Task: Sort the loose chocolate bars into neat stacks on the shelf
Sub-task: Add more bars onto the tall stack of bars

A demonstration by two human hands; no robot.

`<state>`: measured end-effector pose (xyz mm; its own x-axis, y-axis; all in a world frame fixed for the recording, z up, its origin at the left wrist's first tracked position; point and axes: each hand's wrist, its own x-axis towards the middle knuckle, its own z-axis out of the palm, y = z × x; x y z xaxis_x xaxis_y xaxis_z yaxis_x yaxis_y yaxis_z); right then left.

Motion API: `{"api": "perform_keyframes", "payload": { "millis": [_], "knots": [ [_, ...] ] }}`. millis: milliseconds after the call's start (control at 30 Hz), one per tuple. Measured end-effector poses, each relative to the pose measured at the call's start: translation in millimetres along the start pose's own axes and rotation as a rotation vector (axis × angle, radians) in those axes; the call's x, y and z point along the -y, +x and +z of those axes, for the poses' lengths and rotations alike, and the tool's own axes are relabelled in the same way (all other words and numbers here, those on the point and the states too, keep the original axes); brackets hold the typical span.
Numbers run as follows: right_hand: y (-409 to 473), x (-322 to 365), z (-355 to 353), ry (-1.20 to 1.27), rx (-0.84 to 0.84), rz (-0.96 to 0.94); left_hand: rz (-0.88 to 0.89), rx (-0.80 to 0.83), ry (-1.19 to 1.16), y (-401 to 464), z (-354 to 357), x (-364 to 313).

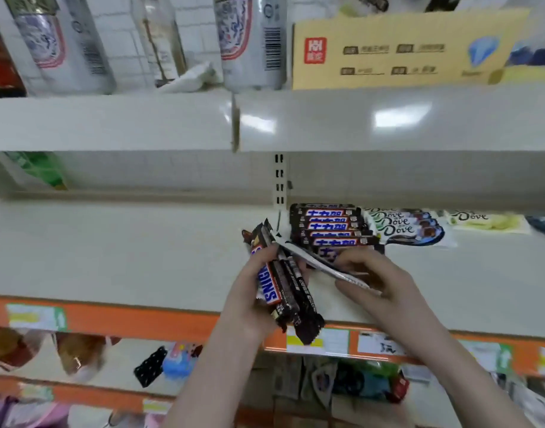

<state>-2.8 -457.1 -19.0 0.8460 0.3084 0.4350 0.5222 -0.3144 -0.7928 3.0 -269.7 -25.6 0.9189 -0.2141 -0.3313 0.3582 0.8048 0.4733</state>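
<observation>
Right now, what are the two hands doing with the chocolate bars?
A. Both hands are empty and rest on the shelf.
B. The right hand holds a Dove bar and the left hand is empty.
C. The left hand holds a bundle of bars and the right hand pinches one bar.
C: the left hand grips a bundle of Snickers bars, while the right hand pinches a single bar above the shelf.

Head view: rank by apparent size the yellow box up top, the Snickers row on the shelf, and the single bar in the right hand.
1. Yellow box
2. Snickers row
3. Single bar, in the right hand; seen edge-on and nearer the camera, so its true size is unsure.
</observation>
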Motion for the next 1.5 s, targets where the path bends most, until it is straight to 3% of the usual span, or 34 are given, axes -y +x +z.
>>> {"api": "perform_keyframes", "payload": {
  "millis": [100, 333, 667, 1000, 1167, 1333, 1500],
  "knots": [
    [-17, -8, -33, 0.114, 0.034, 0.082, 0.007, -0.038, 0.079, -1, 14, 24],
    [-30, -5, -68, 0.030, 0.054, 0.101, -0.061, -0.157, 0.340, -7, 28, 32],
    [-34, -11, -86, 0.056, -0.054, 0.131, 0.015, -0.080, 0.246, 6, 54, 53],
    [-46, -63, -171, -0.348, -0.015, 0.046, -0.004, -0.157, 0.304, 34, 110, 123],
    [-36, -97, -222, -0.552, 0.112, -0.023, 0.069, -0.214, 0.225, 48, 128, 161],
    [-10, -123, -225, -0.671, 0.266, -0.071, 0.157, -0.252, 0.132, 44, 129, 169],
    [15, -130, -208, -0.696, 0.254, -0.130, 0.174, -0.264, 0.177, 38, 124, 157]
  ]
}}
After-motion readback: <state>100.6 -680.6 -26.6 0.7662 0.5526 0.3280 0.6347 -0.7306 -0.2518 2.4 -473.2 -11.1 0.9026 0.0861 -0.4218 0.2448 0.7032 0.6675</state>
